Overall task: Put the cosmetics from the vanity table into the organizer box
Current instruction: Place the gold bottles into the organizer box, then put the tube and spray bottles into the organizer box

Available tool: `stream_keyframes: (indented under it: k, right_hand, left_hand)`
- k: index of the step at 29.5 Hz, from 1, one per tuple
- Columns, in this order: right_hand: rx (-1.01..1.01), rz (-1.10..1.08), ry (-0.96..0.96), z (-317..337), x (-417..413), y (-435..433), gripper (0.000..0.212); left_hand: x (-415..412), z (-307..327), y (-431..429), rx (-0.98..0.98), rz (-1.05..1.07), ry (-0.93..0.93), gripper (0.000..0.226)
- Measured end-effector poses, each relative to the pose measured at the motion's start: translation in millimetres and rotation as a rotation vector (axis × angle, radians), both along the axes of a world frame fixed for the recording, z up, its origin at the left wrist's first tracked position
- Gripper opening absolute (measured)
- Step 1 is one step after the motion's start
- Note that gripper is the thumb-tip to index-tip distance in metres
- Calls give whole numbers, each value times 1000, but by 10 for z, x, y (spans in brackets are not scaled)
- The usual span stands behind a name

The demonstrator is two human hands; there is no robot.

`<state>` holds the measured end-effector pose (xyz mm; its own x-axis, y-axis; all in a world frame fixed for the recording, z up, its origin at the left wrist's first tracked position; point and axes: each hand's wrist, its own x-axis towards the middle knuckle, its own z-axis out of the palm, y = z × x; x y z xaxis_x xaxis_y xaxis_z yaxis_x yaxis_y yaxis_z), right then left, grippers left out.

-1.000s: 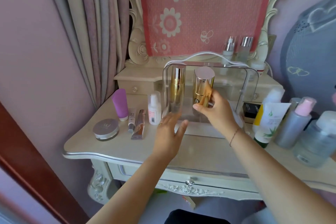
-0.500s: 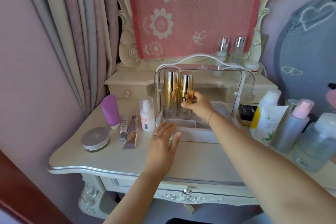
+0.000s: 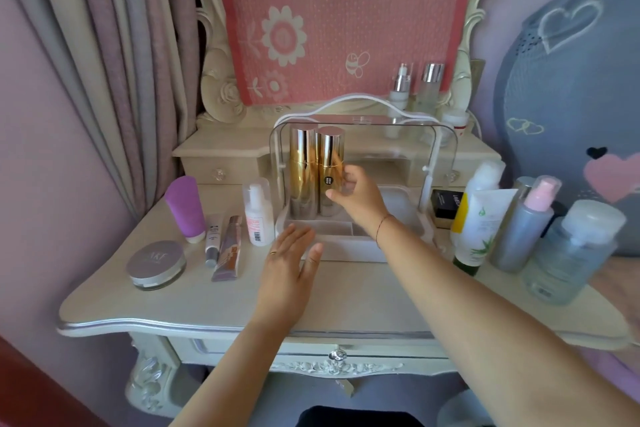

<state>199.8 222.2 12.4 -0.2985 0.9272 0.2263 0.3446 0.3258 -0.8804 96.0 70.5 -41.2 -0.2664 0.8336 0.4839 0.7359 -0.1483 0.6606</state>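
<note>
The white organizer box (image 3: 346,251) with a clear raised lid stands mid-table. Two tall gold bottles stand side by side in its back left corner: the left gold bottle (image 3: 302,170) and the right gold bottle (image 3: 328,163) with a black dot label. My right hand (image 3: 360,196) reaches into the box, thumb and fingers on the right gold bottle. My left hand (image 3: 287,263) hovers flat with fingers apart at the box's front left corner. A white pump bottle (image 3: 258,215), a flat tube (image 3: 228,248), a small tube (image 3: 213,239), a purple tube (image 3: 185,208) and a round compact (image 3: 156,263) sit to the left.
Right of the box stand a black box (image 3: 446,206), an aloe tube (image 3: 481,229), a grey bottle with pink pump (image 3: 526,225) and a clear bottle (image 3: 571,253). Two silver-capped bottles (image 3: 415,87) stand on the back shelf. Curtains hang at the left.
My right hand carried the second gold bottle from the box's middle and set it upright beside the first. My left hand stayed by the box's front corner.
</note>
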Motion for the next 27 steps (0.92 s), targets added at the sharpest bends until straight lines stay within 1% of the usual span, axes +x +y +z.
stream_keyframes:
  k: [2, 3, 6, 9, 12, 14, 18, 23, 27]
  right_hand:
    - [75, -37, 34, 35, 138, -245, 57]
    - [128, -52, 58, 43, 246, -395, 55]
    - [314, -126, 143, 3, 617, -848, 38]
    - [430, -330, 233, -122, 1094, -1149, 24]
    - [393, -591, 318, -266, 1468, -1209, 25]
    - [366, -677, 303, -343, 1594, -1166, 31]
    - [344, -713, 231, -426, 1659, -1037, 45]
    - [242, -695, 187, -444, 1615, -877, 40]
    - [224, -685, 132, -469, 1610, -799, 39]
  left_hand:
    - [-13, -4, -1, -4, -2, -1, 42]
    - [-4, -6, 3, -5, -3, -2, 40]
    - [-22, -18, 1, -5, 0, -11, 41]
    - [-25, -19, 6, -8, -17, -21, 49]
    - [-20, -25, 15, 1, -19, -23, 50]
    - [-16, -26, 18, -2, -19, -27, 50]
    - [-17, -25, 11, -9, -11, -13, 50]
    - [-2, -3, -5, -19, -19, -18, 50]
    - [4, 3, -9, -15, -19, -21, 49]
